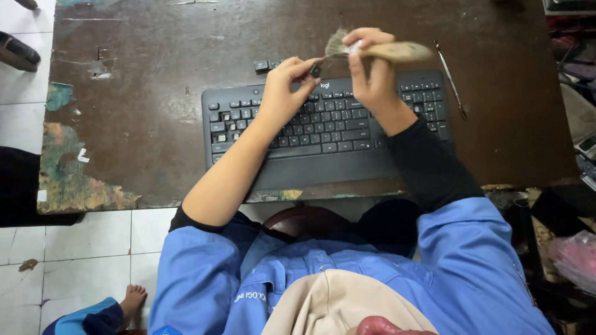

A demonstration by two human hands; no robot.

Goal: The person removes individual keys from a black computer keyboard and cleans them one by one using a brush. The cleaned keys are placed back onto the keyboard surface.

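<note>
My left hand [287,87] pinches a small black keycap [316,71] above the upper row of a black keyboard [323,124]. My right hand [370,71] grips a wooden-handled brush [397,51], its pale bristles [336,44] touching the keycap. Both hands hover over the keyboard's upper middle. The keyboard lies on a worn dark brown table [155,93].
Two loose black keycaps [267,64] lie just behind the keyboard. A thin metal tool [450,79] rests to the keyboard's right. Peeling paint marks the table's left edge [62,167]. Sandals [18,51] sit on white tiles far left; a pink bag [574,257] and clutter are at right.
</note>
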